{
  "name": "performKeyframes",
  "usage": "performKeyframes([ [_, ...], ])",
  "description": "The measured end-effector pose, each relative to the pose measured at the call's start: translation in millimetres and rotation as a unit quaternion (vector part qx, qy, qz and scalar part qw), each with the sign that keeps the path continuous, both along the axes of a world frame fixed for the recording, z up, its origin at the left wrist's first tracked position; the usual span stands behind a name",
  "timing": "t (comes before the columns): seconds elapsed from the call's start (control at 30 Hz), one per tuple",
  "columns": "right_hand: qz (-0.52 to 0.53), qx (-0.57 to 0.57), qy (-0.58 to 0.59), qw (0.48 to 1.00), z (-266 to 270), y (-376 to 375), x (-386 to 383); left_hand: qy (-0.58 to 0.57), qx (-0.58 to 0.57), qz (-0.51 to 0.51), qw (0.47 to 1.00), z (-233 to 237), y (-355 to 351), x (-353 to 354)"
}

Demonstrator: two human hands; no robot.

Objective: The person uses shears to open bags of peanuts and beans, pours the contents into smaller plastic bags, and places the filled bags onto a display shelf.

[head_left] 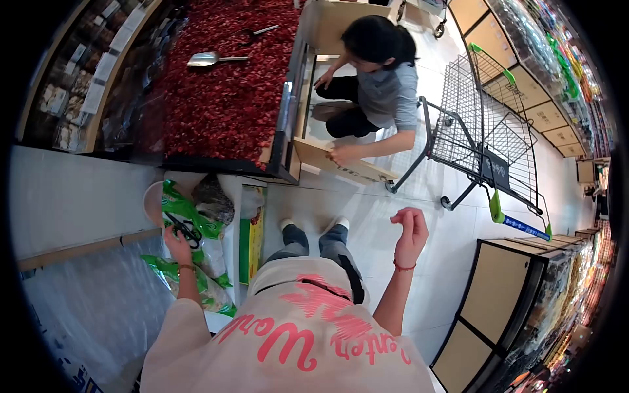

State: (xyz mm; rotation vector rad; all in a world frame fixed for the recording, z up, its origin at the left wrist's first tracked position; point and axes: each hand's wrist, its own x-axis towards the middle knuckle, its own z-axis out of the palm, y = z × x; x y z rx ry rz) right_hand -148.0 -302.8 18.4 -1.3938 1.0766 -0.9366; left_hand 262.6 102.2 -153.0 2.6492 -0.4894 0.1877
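Observation:
My left hand reaches down at the left, closed on what look like black scissors. Beneath and around them lie green-and-white plastic bags on a low white shelf, beside a pale round tub. A dark bag rests just behind. Over the floor at the right, my right hand is raised with its fingers loosely bent and nothing between them. A red band circles that wrist.
A bin of dark red dried pieces holds a metal scoop. Another person crouches beside it, one hand on a wooden panel. A shopping cart stands at the right, near wooden cabinets.

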Motion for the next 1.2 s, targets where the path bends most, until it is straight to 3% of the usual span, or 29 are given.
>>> performKeyframes([
  [0.17, -0.027, -0.031, -0.069, 0.997, 10.4, -32.0, -17.7, -0.042, -0.018, -0.011, 0.999, 36.2, -29.5, -35.0],
  [0.3, 0.011, -0.01, -0.1, 0.995, 20.5, -60.0, -56.1, -0.105, -0.054, -0.015, 0.993, 61.0, -70.0, -99.8],
  [0.4, 0.042, -0.013, -0.135, 0.99, 37.5, -85.9, -95.2, -0.079, -0.165, -0.018, 0.983, 63.7, -104.1, -151.5],
  [0.47, 0.066, -0.028, -0.166, 0.984, 49.6, -104.3, -120.4, -0.081, -0.148, -0.046, 0.985, 72.5, -134.2, -186.7],
  [0.57, 0.073, -0.065, -0.196, 0.976, 86.2, -136.5, -139.6, -0.059, -0.17, -0.076, 0.981, 81.4, -188.1, -234.8],
  [0.63, 0.054, -0.194, -0.141, 0.969, 127.2, -160.7, -153.8, -0.042, -0.211, -0.077, 0.974, 88.9, -211.2, -264.5],
  [0.7, 0.03, -0.289, -0.22, 0.931, 180.2, -185.9, -172.5, -0.014, -0.207, -0.1, 0.973, 112.2, -230.3, -288.2],
  [0.73, 0.122, -0.379, -0.202, 0.895, 213.1, -197.3, -192.5, -0.009, -0.204, -0.102, 0.974, 121.3, -236.1, -294.9],
  [0.83, 0.106, -0.581, -0.187, 0.785, 284.9, -207.8, -225.1, 0.007, -0.226, -0.101, 0.969, 137.8, -251.7, -301.6],
  [0.9, 0.074, -0.654, -0.161, 0.735, 311.7, -205.2, -232.6, -0.014, -0.215, -0.122, 0.969, 146.8, -263.2, -294.7],
  [1.1, -0.007, -0.707, -0.094, 0.701, 326.9, -203.7, -220.2, -0.044, -0.264, -0.202, 0.942, 179.5, -312.1, -271.2],
  [1.2, -0.037, -0.717, -0.074, 0.692, 326.2, -202.3, -218.1, -0.016, -0.33, -0.193, 0.924, 201.1, -334.9, -282.8],
])
